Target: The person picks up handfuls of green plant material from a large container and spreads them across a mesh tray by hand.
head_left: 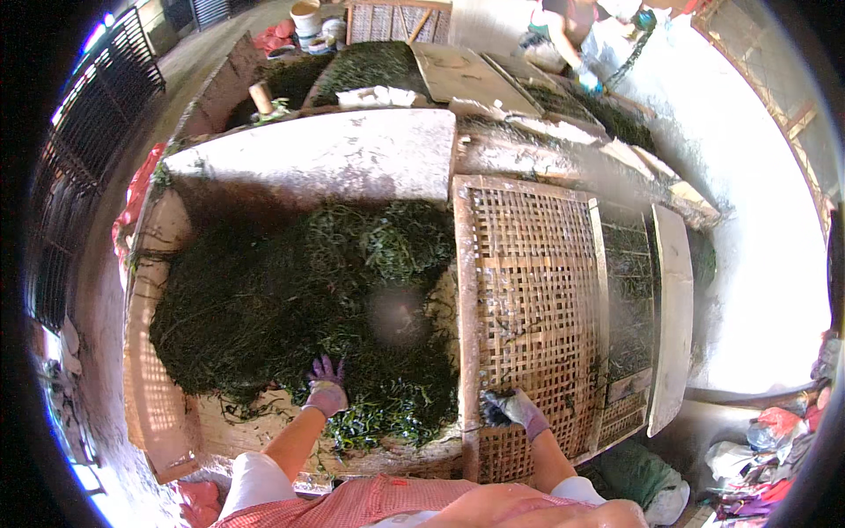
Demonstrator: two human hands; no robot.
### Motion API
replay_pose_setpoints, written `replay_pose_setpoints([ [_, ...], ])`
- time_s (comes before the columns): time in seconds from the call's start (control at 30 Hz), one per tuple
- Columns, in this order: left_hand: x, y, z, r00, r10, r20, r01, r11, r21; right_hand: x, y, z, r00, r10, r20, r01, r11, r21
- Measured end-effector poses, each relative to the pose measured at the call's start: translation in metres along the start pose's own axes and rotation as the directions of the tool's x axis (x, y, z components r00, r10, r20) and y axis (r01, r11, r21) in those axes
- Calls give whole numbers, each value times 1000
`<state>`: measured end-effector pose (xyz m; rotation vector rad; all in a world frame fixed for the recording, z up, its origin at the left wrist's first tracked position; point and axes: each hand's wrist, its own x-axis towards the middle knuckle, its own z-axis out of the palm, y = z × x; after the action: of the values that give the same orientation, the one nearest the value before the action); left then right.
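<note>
A large heap of dark green, leafy strands [264, 273], resembling seaweed, fills most of a wooden-sided bin [290, 145]. My left hand [327, 387], in a purple glove, lies on the heap's near edge with its fingers spread. To the right, a woven lattice panel [532, 290] in a wooden frame lies beside the heap. Over the near left part of that panel is my right hand [521, 412], in a pale glove with a purple cuff. Its fingers curl at a small blackish mass [495, 410], whose kind I cannot make out.
Another framed screen [627, 290] and a pale board [671, 317] lie right of the lattice. Behind stand more bins of green strands [370, 70] and a white bucket [306, 19]. A co-worker's gloved hand [588, 81] shows at the back right. Colourful bags [775, 453] pile at the right.
</note>
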<state>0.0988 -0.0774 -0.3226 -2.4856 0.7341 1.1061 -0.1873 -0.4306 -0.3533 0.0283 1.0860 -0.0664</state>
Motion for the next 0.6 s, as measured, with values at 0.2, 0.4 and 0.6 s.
replay_pose_setpoints([
  [0.2,16,22,-12,974,-68,215,20,975,220,-51,21,27,978,-116,-173,67,961,-267],
  [0.4,15,18,-13,969,-103,227,39,963,268,-74,31,57,966,-254,43,179,540,-823],
  [0.6,-1,15,-22,999,-6,35,0,984,176,-41,26,17,957,-251,144,284,711,-643],
])
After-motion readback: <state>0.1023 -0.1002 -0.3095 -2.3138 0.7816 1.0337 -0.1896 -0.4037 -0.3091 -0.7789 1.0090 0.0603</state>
